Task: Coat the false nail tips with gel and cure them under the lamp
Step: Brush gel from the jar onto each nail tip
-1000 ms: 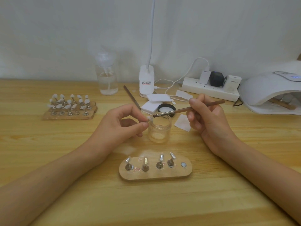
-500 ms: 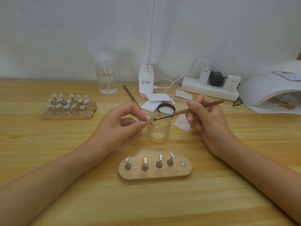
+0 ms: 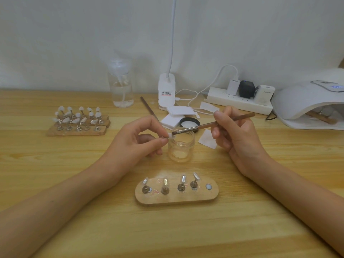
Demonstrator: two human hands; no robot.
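Observation:
My left hand (image 3: 136, 141) pinches a small white nail tip on its holder (image 3: 169, 135) between thumb and forefinger, just above the open clear gel jar (image 3: 181, 146). My right hand (image 3: 235, 133) grips a brown-handled brush (image 3: 210, 125); its bristles touch the nail tip. In front of me lies an oval wooden stand (image 3: 176, 191) with several metal holders carrying clear tips and one bare magnet spot. The white curing lamp (image 3: 307, 103) sits at the far right, with a wooden stand inside its mouth.
A wooden rack of white nail tips (image 3: 78, 121) stands at the left. Behind the jar are its black lid (image 3: 189, 122), white pads (image 3: 172, 121), a second brush (image 3: 149, 108), a clear pump bottle (image 3: 121, 86), a desk lamp base (image 3: 166, 92) and a power strip (image 3: 240, 101).
Both hands hold nearly the same pose. The brush tip has shifted slightly left along the nail tip over the jar.

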